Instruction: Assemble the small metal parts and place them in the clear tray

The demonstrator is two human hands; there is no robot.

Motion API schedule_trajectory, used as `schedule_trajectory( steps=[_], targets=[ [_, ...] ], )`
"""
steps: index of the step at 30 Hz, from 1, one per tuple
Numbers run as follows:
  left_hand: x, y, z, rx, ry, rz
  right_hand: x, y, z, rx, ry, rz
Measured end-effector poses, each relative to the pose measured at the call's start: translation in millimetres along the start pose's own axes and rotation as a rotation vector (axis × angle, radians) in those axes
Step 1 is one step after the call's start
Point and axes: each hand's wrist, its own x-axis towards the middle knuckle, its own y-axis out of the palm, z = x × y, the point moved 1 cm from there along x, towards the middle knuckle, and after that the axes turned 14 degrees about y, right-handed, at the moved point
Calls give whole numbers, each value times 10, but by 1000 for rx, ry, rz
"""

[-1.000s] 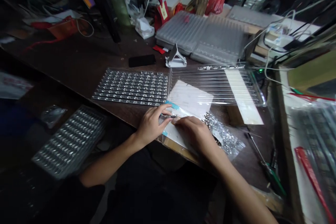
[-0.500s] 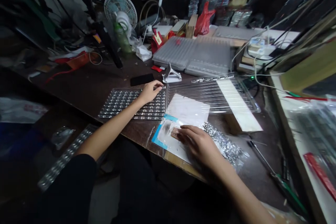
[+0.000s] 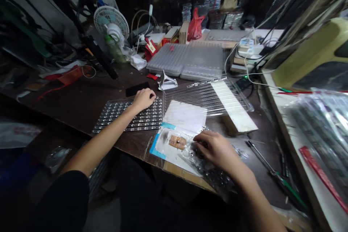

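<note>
My left hand (image 3: 143, 99) rests over the far right part of a tray of lens strips (image 3: 115, 110), which holds rows of small round shiny pieces. Its fingers are curled, and what they hold, if anything, is hidden. Over a clear plastic bag of small shiny metal parts (image 3: 209, 172) is my right hand (image 3: 214, 148), with fingertips and thumb closed on the bag's near-left side. Left of those fingers, a small brown block (image 3: 177, 142) lies on a white board (image 3: 170, 154) with blue tape (image 3: 157, 148) at its edge.
Behind the board lies a clear ridged tray (image 3: 187, 96), with a white bar (image 3: 233, 107) across its right side. A white stand (image 3: 167, 81) and dark phone (image 3: 137, 88) are farther back. A green-handled screwdriver (image 3: 282, 179) lies right. A fan (image 3: 111, 23) stands back left.
My right hand has left the brown block and moved right onto the bag, which has shifted toward the table's front edge. My left hand stays over the lens tray. The view has turned slightly.
</note>
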Motion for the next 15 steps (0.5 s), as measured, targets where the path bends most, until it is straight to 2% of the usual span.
schedule_trajectory(
  steps=[4, 7, 11, 15],
  targets=[
    [-15, -88, 47, 46, -14, 21, -38, -24, -18, 19, 16, 62],
    [40, -158, -11, 49, -4, -16, -64, -13, 17, -22, 41, 97],
    [346, -149, -358, -54, 86, -92, -80, 34, 51, -66, 15, 124],
    [794, -7, -829, -203, 225, -113, -62, 50, 28, -41, 26, 137]
  ],
)
